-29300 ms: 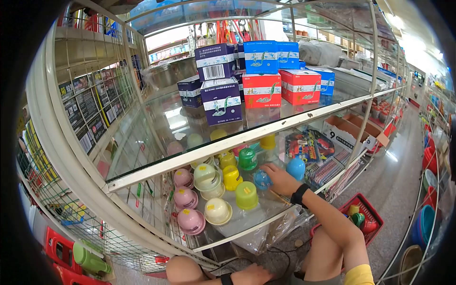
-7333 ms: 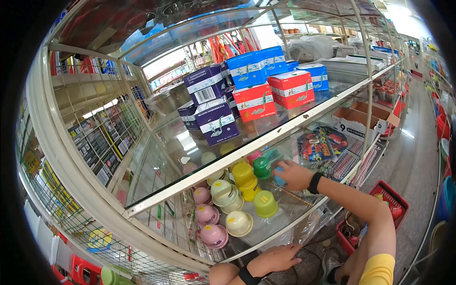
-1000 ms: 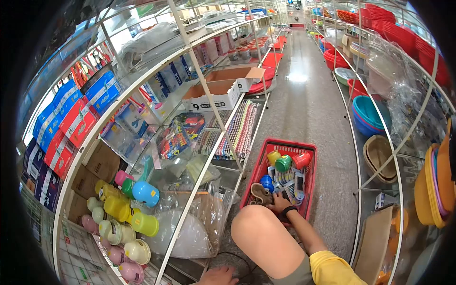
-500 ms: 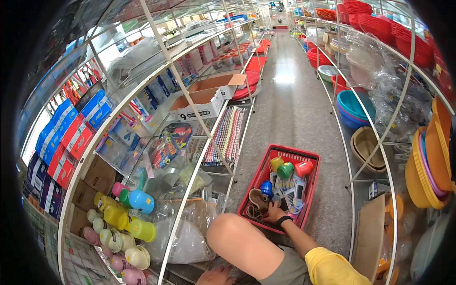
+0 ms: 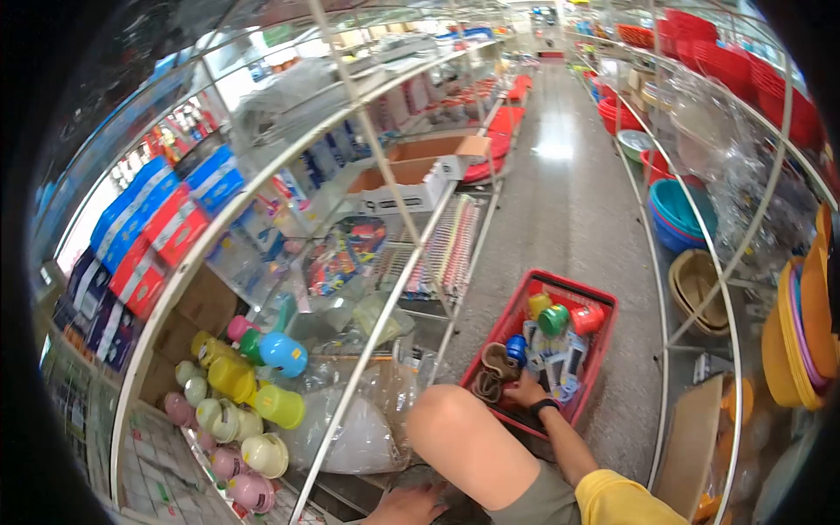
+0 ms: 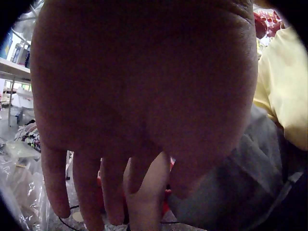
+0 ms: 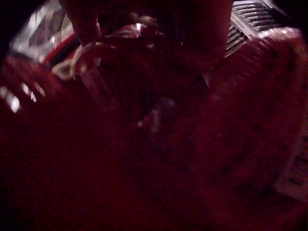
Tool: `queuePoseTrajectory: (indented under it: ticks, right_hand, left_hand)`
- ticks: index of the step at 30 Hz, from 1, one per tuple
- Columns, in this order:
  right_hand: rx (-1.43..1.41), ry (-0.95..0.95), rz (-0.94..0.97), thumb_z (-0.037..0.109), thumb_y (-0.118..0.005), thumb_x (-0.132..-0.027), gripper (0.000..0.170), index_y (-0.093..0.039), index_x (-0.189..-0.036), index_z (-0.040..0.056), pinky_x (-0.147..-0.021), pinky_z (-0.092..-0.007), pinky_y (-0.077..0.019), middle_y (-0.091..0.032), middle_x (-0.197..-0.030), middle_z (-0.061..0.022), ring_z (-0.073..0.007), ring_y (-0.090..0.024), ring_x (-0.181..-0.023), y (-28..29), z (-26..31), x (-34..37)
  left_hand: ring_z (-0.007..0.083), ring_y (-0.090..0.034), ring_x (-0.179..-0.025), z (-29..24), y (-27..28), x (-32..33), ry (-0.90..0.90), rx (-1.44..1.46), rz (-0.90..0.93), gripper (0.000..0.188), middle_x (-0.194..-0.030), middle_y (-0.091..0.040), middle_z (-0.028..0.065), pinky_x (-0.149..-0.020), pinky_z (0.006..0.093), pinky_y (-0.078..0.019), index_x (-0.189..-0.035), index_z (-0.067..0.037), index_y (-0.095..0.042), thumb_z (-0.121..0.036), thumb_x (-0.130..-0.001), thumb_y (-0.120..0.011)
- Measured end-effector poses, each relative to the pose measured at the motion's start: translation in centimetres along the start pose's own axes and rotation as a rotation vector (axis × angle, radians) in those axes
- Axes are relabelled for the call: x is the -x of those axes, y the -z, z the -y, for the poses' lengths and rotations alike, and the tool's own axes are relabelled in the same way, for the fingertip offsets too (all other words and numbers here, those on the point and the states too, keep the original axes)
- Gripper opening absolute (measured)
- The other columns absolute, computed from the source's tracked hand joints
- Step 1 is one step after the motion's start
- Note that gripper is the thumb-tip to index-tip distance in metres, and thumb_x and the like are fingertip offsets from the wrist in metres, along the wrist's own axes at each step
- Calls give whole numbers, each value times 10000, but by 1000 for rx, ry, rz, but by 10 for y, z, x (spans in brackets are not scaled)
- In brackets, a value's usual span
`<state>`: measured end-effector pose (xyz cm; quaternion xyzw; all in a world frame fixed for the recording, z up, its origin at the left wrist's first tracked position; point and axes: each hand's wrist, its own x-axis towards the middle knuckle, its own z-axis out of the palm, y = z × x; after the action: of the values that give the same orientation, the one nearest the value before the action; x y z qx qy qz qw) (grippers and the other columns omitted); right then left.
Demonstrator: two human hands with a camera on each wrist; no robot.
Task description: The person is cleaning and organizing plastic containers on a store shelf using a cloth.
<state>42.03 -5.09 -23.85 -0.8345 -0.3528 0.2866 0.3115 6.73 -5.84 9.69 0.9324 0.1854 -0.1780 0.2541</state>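
Observation:
In the head view the right hand (image 5: 525,392) reaches down into a red basket (image 5: 604,350), beside a brown item (image 5: 499,360) and a blue one (image 5: 516,350). Its fingertips are hidden among the contents, and the right wrist view is too dark to show a grip. Green (image 5: 553,320), yellow (image 5: 540,305) and red (image 5: 587,318) items lie at the basket's far end. The left hand (image 5: 407,506), low in the head view, holds nothing; the left wrist view shows its palm (image 6: 144,86) with fingers extended and hanging down.
On the left, a glass shelf holds coloured cups (image 5: 232,378), plastic bags (image 5: 350,437) and an open carton (image 5: 402,194). Basins (image 5: 678,210) line the right-hand rack (image 5: 658,350). A bent knee (image 5: 455,429) stands between the two hands. The aisle floor (image 5: 547,201) runs ahead.
The hand that was at the cups on the shelf is now in the basket. Since half a second ago, the basket and shelves have shifted rightward in the head view; the right hand stays inside the basket.

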Motion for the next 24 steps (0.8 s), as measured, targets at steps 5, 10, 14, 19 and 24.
queuePoseTrajectory:
  ticks: [5, 10, 14, 19, 24]
  right_hand:
    - [-522, -229, 338, 525, -615, -798, 747, -379, -1318, 45, -628, -335, -531, -607, -1039, -130, -238, -640, -852, 55, 15, 8]
    - [-1186, -5, 576, 316, -539, -899, 494, -467, -1277, 6, -866, -421, -515, -609, -1167, -126, -253, -624, -999, 115, 33, 17]
    - [-1368, 310, 498, 283, -555, -885, 514, -453, -1301, -1, -931, -437, -489, -598, -1212, -145, -275, -611, -1065, 178, 121, 36]
    - [-949, 612, 449, 283, -594, -845, 526, -480, -1275, 0, -958, -387, -461, -574, -1227, -127, -255, -580, -1100, 226, 272, 75]
    - [146, 1194, 603, 234, -716, -767, 589, -471, -1261, 25, -871, -345, -476, -554, -1140, -124, -246, -579, -1032, 216, 410, 121]
  left_hand:
    - [336, -648, -814, 43, -39, -11, -45, 76, -53, 481, -1072, -612, 170, -676, 416, -530, -1282, -57, -486, -278, -868, -596]
    - [310, -657, -818, 12, 0, -10, -72, -220, -150, 412, -975, -651, 137, -666, 427, -534, -1194, -56, -555, -344, -902, -533]
    - [294, -654, -799, 1, 13, -12, 179, -188, -383, 273, -872, -665, 101, -663, 401, -523, -1044, -70, -633, -279, -884, -562]
    - [280, -651, -802, -2, 33, -6, 104, 259, -1113, 310, -954, -633, 111, -691, 384, -519, -1119, -50, -548, -221, -873, -629]
    - [286, -644, -882, 9, 38, -6, 107, 481, -1297, 689, -1243, -504, 193, -709, 355, -527, -1365, -7, -308, -259, -850, -691]
